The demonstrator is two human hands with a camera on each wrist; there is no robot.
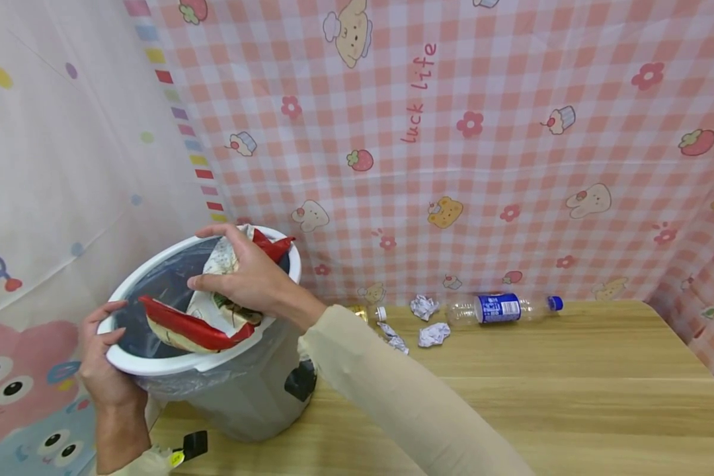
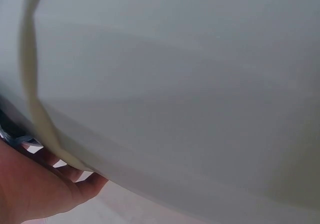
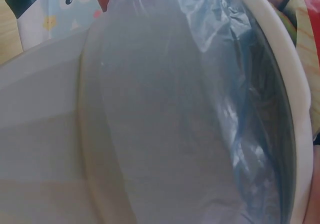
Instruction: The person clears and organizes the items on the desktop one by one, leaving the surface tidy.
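A grey bin with a white rim (image 1: 155, 362) and a clear plastic liner (image 1: 160, 277) stands tilted at the table's left. My left hand (image 1: 108, 357) grips its rim on the left side, fingers over the edge; in the left wrist view, fingers (image 2: 75, 189) show beside the grey wall. A red and white snack bag (image 1: 196, 329) lies bent across the bin's mouth, its near end overlapping the rim. My right hand (image 1: 252, 274) is over the bag's middle, thumb and index finger spread apart against it; the other fingers are hidden.
Right of the bin, a clear bottle with a blue label (image 1: 500, 308) lies by the patterned curtain (image 1: 416, 198). Crumpled paper balls (image 1: 434, 335) and a crumpled strip (image 1: 395, 337) lie nearer the bin. A white-capped bottle (image 1: 381, 313) is partly behind my right sleeve (image 1: 393, 390).
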